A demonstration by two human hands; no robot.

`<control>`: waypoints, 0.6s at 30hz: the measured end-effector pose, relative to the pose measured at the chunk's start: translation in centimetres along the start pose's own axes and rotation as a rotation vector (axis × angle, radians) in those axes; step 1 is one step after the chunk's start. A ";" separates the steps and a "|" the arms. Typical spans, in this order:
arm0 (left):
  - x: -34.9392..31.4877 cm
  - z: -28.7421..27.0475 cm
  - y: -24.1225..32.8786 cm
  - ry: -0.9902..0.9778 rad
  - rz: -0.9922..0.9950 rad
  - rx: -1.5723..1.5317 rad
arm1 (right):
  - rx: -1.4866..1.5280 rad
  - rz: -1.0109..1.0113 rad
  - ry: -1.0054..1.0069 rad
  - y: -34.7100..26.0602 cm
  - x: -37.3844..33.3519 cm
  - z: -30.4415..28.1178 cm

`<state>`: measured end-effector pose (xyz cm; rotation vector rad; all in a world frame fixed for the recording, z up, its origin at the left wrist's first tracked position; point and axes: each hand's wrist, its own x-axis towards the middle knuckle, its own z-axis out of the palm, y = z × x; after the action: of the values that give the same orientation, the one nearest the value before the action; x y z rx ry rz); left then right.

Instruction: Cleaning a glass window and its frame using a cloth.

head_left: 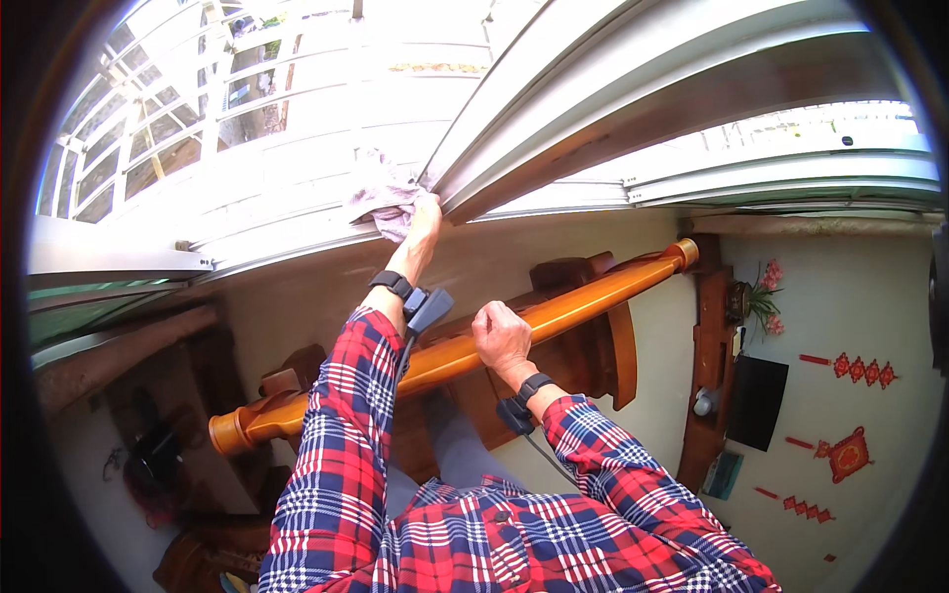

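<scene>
My left hand (423, 229) reaches up to the window and is closed on a pale, greyish-pink cloth (384, 200). The crumpled cloth lies against the lower end of a white window frame (494, 148), where the frame meets the sill. Part of it is washed out by the bright light. My right hand (502, 336) is curled into a fist in front of a polished wooden rail (603, 299); nothing shows in it. Whether the fist rests on the rail I cannot tell. Dark straps with small blue-grey devices sit on both wrists.
The wooden rail is the long top of a seat, crossing below the window. White bars (213, 99) stand outside. At the right are a dark screen (757, 402), a potted plant with pink flowers (763, 296) and red hanging ornaments (848, 455). Dark furniture (198, 395) stands at the left.
</scene>
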<state>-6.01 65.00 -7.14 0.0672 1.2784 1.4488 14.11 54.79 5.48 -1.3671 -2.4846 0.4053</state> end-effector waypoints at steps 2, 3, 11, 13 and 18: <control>0.5 -1.3 -0.9 0.064 -0.031 -0.067 | 0.022 -0.009 0.007 -0.6 -0.3 0.4; 0.4 -1.5 -1.2 0.080 -0.042 -0.095 | 0.005 0.015 -0.007 -0.6 -0.8 0.5; -3.0 -1.0 0.7 -0.010 0.098 -0.040 | -0.002 0.000 0.030 0.3 -0.6 0.0; -1.4 -0.7 0.4 0.024 0.070 0.088 | 0.006 -0.009 0.035 0.1 -0.5 0.6; 0.6 0.1 -0.3 0.054 -0.013 0.383 | 0.010 0.007 0.024 0.3 -0.7 1.6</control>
<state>-5.95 65.42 -7.69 0.2757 1.5842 1.1848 14.08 54.18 3.80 -1.3688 -2.4564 0.4003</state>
